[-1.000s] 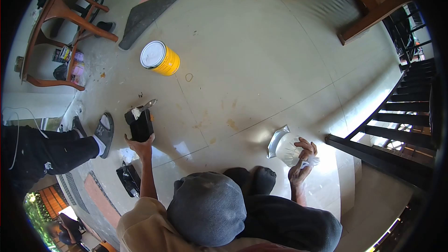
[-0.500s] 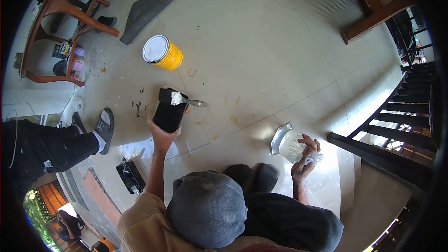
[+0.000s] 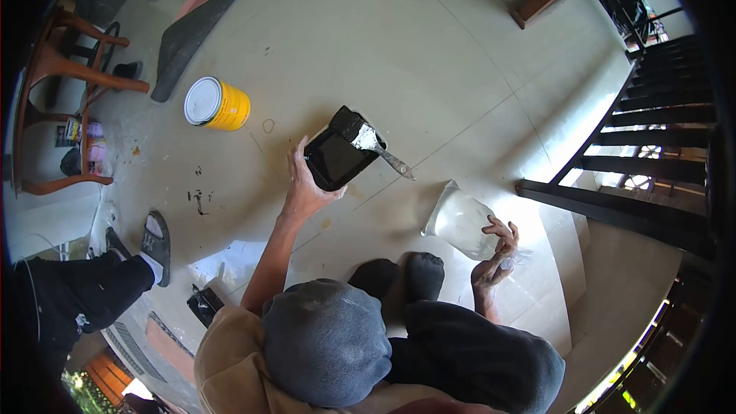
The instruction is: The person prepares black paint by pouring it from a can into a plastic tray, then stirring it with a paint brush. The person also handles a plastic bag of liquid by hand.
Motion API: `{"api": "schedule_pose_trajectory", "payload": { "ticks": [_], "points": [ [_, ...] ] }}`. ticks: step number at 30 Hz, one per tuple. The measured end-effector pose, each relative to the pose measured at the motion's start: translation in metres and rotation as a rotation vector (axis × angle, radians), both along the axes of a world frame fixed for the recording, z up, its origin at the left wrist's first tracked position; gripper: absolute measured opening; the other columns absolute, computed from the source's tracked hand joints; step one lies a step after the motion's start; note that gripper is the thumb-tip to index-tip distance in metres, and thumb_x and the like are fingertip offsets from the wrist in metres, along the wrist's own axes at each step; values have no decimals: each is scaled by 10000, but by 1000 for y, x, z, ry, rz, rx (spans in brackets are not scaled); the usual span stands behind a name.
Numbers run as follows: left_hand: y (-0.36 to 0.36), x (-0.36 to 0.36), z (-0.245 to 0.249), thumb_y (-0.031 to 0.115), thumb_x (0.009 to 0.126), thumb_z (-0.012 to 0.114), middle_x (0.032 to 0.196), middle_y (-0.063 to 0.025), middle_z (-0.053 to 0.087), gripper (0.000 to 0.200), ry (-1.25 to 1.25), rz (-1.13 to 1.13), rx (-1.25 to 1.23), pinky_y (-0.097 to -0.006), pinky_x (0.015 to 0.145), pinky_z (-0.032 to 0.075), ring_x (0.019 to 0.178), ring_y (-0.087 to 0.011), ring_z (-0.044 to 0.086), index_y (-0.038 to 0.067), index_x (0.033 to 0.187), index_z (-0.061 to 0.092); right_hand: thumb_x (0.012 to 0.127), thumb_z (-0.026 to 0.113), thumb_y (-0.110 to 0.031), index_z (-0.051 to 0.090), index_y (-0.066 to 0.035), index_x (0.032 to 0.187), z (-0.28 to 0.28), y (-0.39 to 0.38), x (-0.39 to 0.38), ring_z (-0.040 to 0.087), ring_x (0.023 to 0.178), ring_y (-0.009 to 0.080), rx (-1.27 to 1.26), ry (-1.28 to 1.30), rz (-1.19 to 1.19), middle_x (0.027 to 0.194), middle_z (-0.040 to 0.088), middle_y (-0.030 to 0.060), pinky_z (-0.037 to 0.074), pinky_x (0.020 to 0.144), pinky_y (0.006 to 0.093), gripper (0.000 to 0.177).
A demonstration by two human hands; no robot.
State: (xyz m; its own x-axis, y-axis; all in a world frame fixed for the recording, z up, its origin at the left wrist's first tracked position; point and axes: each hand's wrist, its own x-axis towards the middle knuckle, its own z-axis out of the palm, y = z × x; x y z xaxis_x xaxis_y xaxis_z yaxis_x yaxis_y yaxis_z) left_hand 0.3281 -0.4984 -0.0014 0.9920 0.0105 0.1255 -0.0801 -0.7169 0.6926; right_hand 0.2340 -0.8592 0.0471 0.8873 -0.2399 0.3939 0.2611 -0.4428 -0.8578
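My left hand [image 3: 307, 188] grips the near left side of a small rectangular container [image 3: 337, 157] of dark paint or liquid. Across its far right rim lies a paintbrush [image 3: 368, 138], its bristles black, its ferrule smeared white and its handle sticking out to the right. My right hand [image 3: 497, 255] is closed around the gathered neck of a clear plastic bag [image 3: 458, 218], which looks full of clear liquid. The bag sags to the left, close to the floor; whether it touches is hard to tell.
A yellow paint can [image 3: 230, 106] with a white lid stands at the left. Another person's sandalled foot [image 3: 156, 244] is nearby. A black tray [image 3: 205, 304] lies by my left elbow. Wooden chair [image 3: 73, 65] at far left; dark stair railing [image 3: 606, 211] at right.
My left hand has moved the container and brush to the right, tilting it around toward the bag. The bag in my right hand has swung slightly left and hangs fuller in view. The camera view has shifted.
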Motion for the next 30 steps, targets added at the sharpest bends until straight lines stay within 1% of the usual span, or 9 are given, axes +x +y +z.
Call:
{"api": "schedule_pose_trajectory", "payload": {
  "ticks": [4,7,10,14,16,18,21,28,30],
  "points": [
    [-29,16,-2,234,553,918,1359,-242,340,1228,57,-105,-25,-540,1057,365,1265,-418,371,18,1481,143,1068,277,-405,527,-69,1089,6,-10,-17,598,1132,307,-8,11,-68,926,646,109,197,1145,509,419],
    [-50,25,-1,245,549,921,1374,-246,335,1225,22,-192,-38,-538,1062,364,1274,-419,366,13,1478,157,1051,117,-448,488,-103,1004,11,-21,-32,575,1177,303,-100,115,-130,919,642,105,142,1141,508,509],
    [-72,31,-9,255,544,925,1390,-250,328,1225,-11,-226,-85,-545,1073,351,1283,-430,356,11,1476,168,1053,120,-450,489,-104,1011,6,-31,-46,579,1175,307,-28,59,-202,913,642,102,142,1143,507,508],
    [-91,37,-6,239,533,925,1365,-260,331,1230,-15,-268,-78,-590,1065,333,1264,-456,344,-8,1471,169,1071,219,-390,519,-73,1055,9,-35,-56,624,1087,355,-61,21,-289,900,631,110,210,1144,513,436],
    [-95,38,-3,259,519,936,1366,-260,320,1250,17,-249,-73,-588,1073,333,1268,-453,341,-9,1471,172,1064,226,-446,550,-69,1081,11,-39,-58,622,1094,355,-91,48,-275,895,631,99,225,1145,512,497],
    [-95,35,-3,293,506,947,1381,-255,308,1276,44,-247,-78,-583,1087,314,1280,-453,331,3,1474,168,1084,200,-374,535,-53,1082,12,-39,-58,613,1099,361,-96,55,-257,913,609,107,230,1137,508,464],
    [-93,32,-3,371,481,962,1399,-258,296,1331,67,-260,-77,-592,1098,286,1293,-462,315,33,1482,154,1085,204,-356,540,-57,1080,11,-33,-53,600,1119,360,-11,7,-195,936,603,111,224,1145,509,450],
    [-93,16,0,418,490,959,1416,-293,270,1348,73,-222,-33,-610,1094,287,1308,-494,296,24,1489,145,1043,129,-491,493,-76,1147,4,-31,-37,557,1178,345,-98,61,-41,947,606,105,179,1159,518,561],
    [-88,12,5,434,497,957,1424,-295,263,1350,116,-210,-102,-609,1099,283,1318,-497,287,16,1488,140,1027,106,-528,494,-82,1144,3,-37,-38,548,1190,345,-139,132,-46,942,613,102,185,1152,524,603]
  ]
}}
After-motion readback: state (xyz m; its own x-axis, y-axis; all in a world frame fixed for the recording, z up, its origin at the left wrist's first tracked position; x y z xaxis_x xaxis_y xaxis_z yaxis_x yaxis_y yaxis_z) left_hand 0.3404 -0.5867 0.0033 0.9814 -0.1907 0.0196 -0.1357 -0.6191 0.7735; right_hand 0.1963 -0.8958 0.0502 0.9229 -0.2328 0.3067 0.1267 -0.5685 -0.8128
